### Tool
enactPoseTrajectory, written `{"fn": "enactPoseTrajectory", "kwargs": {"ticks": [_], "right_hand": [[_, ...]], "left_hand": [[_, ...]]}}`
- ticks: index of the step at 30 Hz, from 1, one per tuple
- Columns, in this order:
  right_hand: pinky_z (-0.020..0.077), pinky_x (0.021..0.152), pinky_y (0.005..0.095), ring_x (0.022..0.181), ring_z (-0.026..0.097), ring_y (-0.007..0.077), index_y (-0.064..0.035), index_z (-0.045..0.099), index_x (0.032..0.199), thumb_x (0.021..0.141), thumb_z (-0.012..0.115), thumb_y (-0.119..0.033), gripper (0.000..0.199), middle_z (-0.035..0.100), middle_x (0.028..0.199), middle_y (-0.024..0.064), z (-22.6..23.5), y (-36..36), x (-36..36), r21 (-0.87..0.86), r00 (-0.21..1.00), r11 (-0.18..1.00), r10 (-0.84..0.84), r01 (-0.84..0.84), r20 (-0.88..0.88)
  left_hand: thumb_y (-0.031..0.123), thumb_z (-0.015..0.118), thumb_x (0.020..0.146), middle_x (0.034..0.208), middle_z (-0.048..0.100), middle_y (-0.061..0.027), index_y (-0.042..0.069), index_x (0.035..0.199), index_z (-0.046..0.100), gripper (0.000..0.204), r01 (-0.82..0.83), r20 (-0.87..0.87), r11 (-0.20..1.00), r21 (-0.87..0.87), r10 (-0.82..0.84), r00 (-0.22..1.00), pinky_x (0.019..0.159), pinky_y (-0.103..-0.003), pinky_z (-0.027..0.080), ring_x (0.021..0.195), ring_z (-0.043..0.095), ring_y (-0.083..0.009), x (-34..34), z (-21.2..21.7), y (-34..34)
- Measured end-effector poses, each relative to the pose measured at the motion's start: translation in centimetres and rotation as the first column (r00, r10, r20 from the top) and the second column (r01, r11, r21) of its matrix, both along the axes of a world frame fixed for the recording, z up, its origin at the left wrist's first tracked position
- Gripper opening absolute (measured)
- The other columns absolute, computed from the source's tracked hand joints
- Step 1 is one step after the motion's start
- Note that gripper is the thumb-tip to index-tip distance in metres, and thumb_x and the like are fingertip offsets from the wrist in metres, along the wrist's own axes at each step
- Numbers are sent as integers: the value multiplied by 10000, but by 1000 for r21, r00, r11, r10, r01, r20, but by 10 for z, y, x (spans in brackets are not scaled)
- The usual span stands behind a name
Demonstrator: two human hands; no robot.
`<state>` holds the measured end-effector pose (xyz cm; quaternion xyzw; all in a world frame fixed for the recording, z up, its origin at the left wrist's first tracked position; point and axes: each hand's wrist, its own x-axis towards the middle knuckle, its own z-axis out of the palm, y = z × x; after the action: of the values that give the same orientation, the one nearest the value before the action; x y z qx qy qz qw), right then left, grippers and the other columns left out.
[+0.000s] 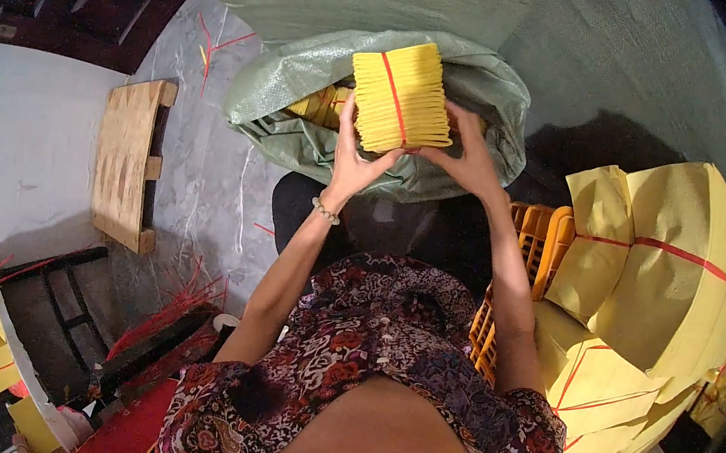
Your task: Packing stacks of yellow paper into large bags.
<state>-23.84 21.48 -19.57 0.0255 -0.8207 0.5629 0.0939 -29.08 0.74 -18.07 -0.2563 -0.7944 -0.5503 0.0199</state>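
Observation:
Between my two hands is a thick bundle of folded yellow paper [423,90], tied round the middle with a red strip. My left hand [356,159] presses on its left side, thumb along the near edge. On the right side my right hand [469,158] grips it the same way, some fingers hidden behind. The bundle is held over the mouth of a green woven sack [309,68], whose rim is folded outward. More yellow bundles [316,107] with red ties lie inside the sack, partly covered by the held one.
Big stacks of yellow paper [658,269] tied in red rise at my right, by an orange plastic crate [539,238]. A wooden pallet [126,164] leans on the left wall. Loose red strips [184,300] and a black frame [67,305] lie lower left.

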Motion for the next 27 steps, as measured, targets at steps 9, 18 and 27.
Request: {"fn": "enactPoseTrajectory", "kwargs": {"ticks": [9, 18, 27], "right_hand": [[195, 1077, 528, 1348, 156, 424, -146, 163, 1433, 398, 862, -472, 1291, 231, 1433, 235, 111, -8, -62, 640, 977, 763, 192, -91, -90], [123, 1079, 558, 1341, 146, 438, -182, 135, 1450, 327, 848, -474, 1362, 202, 1421, 277, 88, -27, -89, 867, 916, 359, 330, -344, 227], [333, 980, 436, 1115, 396, 379, -159, 198, 1415, 454, 841, -330, 1169, 416, 1129, 193, 102, 6, -102, 693, 909, 624, 403, -361, 110]], "left_hand": [[148, 786, 644, 1363, 338, -164, 27, 1411, 162, 996, 9, -19, 1000, -21, -10, 1000, 1016, -377, 357, 1234, 402, -260, -4, 8, 0], [62, 772, 666, 1366, 354, -140, 43, 1408, 207, 932, 14, 162, 999, 52, -22, 987, 999, -366, 380, 1262, 379, -242, -2, 5, -5], [360, 401, 933, 1244, 516, -73, 4, 1240, 502, 481, -177, 340, 952, 250, 85, 937, 1025, -327, 297, 1186, 444, -187, -34, -30, -49]]}}
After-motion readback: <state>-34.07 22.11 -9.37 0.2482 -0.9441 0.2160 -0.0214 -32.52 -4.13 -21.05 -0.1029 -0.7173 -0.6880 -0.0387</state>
